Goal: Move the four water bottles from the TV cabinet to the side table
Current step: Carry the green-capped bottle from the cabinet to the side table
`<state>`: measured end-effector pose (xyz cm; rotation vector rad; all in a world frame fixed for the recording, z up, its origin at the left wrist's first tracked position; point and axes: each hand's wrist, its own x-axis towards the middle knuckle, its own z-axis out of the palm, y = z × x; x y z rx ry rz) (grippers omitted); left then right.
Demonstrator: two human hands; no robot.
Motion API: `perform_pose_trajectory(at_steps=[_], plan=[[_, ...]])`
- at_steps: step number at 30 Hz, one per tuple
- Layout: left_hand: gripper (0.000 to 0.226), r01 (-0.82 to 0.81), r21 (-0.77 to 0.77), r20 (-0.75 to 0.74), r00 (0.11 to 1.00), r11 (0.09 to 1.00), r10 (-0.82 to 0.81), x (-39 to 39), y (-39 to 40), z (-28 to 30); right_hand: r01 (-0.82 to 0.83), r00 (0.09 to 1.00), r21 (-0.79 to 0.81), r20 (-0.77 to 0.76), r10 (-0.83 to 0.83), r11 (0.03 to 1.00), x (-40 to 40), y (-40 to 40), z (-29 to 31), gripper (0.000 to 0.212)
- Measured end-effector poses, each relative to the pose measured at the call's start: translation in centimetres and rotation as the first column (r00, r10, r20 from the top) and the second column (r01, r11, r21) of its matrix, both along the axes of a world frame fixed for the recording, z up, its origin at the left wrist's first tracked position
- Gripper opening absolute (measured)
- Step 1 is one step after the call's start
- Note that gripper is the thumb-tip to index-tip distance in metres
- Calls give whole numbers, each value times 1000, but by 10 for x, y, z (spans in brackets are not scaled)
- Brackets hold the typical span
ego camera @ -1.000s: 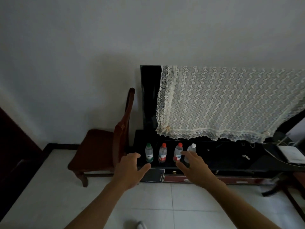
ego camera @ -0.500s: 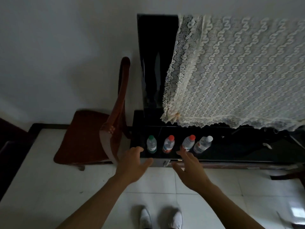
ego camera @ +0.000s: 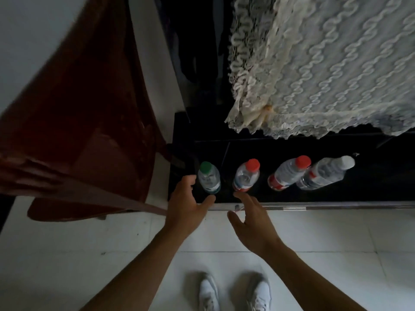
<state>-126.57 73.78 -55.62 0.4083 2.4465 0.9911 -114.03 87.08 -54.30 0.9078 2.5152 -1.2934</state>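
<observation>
Four clear water bottles stand in a row on the black TV cabinet [ego camera: 336, 196]: a green-capped bottle [ego camera: 208, 179] at the left, then a red-capped bottle [ego camera: 246, 176], a second red-capped bottle [ego camera: 288, 172] and a white-capped bottle [ego camera: 325, 172]. My left hand [ego camera: 186, 207] is open, its fingers and thumb spread around the near side of the green-capped bottle, close to it but apart. My right hand [ego camera: 249, 217] is open just in front of the first red-capped bottle, fingertips near its base. The side table is out of view.
A dark red wooden chair [ego camera: 78, 140] stands close on the left, its backrest beside my left arm. A cream lace cloth [ego camera: 325, 68] hangs over the TV above the bottles. White floor tiles and my two white shoes [ego camera: 233, 292] lie below.
I have stepped closer and the view has tilted down. Both hands have moved forward to the cabinet's front edge, the left toward the green-capped bottle, the right toward the first red-capped one.
</observation>
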Motion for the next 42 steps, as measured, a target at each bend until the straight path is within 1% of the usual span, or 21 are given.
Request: perform_pose_trajectory(at_steps=[3,5,8,10,13,15,17,21,23,24,28,32,37,40,42], plan=[[81,-52,84,-29,998,995,54,-11,16,-40,39,999,-34,17,-38,999,-9,-1,-42,55],[84,-85,128,-47,995,988,92,-17,26,-59,75,997,-59,28,-74,995,-13,-2,-64,55],[73,-106,200,-46,992,974,118,-26,36,-77,131,991,-89,27,-129,987,-18,-1,-88,55],[64,-129,251,-2,991,959,134,-28,43,-88,192,981,-131,22,-191,973,-21,0,-100,55],[59,-187,295,50,982,937,180,-26,53,-97,253,967,-228,20,-255,940,-24,1,-110,52],[54,-202,324,52,979,924,196,-25,54,-98,305,950,-345,44,-309,888,-25,3,-112,49],[50,-213,337,49,977,917,209,-24,50,-95,351,930,-483,84,-357,802,-24,3,-111,47],[56,-232,330,29,971,915,235,-16,33,-72,408,895,-667,155,-419,624,-22,6,-102,43],[57,-239,331,32,970,913,242,-9,25,-53,406,883,-739,167,-438,538,-19,8,-92,50],[59,-242,335,42,969,911,242,-6,20,-41,398,888,-744,166,-428,537,-18,9,-85,52],[67,-242,349,60,970,905,236,13,8,15,337,936,-699,174,-307,631,-6,7,-47,49],[78,-285,385,72,958,878,279,35,10,85,257,963,-698,126,-239,668,16,8,3,48],[71,-255,419,39,964,871,264,62,15,169,179,981,-629,54,-187,756,47,20,89,45],[63,-205,403,36,977,892,208,79,22,216,157,984,-603,25,-178,782,68,23,146,42],[60,-139,410,-3,988,901,154,94,28,251,135,987,-582,7,-161,802,83,23,183,40]])
